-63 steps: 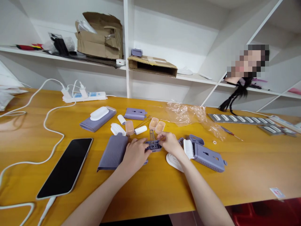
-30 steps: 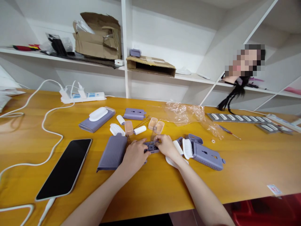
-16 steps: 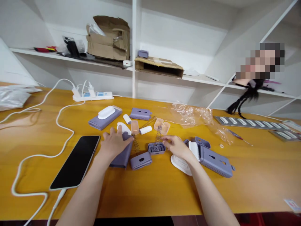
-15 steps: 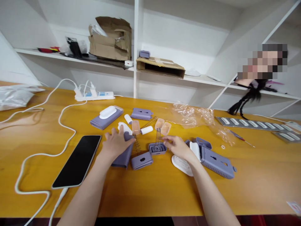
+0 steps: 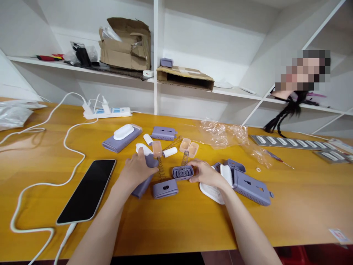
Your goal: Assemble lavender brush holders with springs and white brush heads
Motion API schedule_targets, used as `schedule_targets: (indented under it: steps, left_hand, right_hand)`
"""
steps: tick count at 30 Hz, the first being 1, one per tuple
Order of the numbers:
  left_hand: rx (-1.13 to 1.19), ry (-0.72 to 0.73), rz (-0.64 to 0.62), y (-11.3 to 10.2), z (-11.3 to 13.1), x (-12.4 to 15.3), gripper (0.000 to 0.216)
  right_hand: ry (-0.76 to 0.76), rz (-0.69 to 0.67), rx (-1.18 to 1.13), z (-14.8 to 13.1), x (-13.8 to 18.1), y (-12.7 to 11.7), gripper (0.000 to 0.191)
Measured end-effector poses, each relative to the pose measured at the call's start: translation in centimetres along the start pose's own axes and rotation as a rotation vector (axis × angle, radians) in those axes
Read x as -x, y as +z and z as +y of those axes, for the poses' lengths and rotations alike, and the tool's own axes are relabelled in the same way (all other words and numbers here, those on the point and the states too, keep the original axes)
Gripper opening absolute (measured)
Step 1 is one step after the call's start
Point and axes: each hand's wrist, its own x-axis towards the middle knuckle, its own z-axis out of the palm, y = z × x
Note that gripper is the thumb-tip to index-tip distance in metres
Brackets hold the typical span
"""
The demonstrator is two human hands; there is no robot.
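Your bench (image 5: 165, 228) bears three wire springs (image 5: 185, 158); your left hand (image 5: 135, 170), grip wide, covers one purple case (image 5: 142, 187); your right hand (image 5: 206, 173) half-curls at one rounded cup (image 5: 182, 178), both holds unclear.

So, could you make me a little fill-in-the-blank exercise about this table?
1. A white cable is connected to the dark-screened ____.
2. A coiled ____ shows at the small open purple case beside the right hand.
3. Compared with the left hand, the ____ hand is nearer the screwdriver.

Missing words: phone; spring; right.
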Motion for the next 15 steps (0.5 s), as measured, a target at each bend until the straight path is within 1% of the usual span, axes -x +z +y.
schedule_targets:
  steps: [4, 6, 9, 11, 15]
  left_hand:
    - [0.089, 0.063, 0.049, -0.9, 0.3, 0.1, 0.051]
    - [0.143, 0.113, 0.057, -1.0, 0.2, 0.2, 0.044]
    - [0.234, 0.213, 0.066, -1.1, 0.1, 0.1, 0.043]
    - [0.294, 0.256, 0.053, -1.1, 0.1, 0.1, 0.044]
    - [0.392, 0.213, -0.017, -1.3, 0.1, -0.1, 0.048]
  right_hand:
    - [0.042, -0.014, -0.210, 0.4, 0.0, -0.3, 0.038]
    - [0.061, -0.026, -0.351, 0.7, 0.0, -0.5, 0.037]
    - [0.070, -0.034, -0.550, 1.0, -0.1, -0.6, 0.035]
    - [0.077, -0.027, -0.639, 1.1, -0.1, -0.6, 0.034]
    - [0.109, -0.033, -0.728, 1.3, -0.2, -0.7, 0.037]
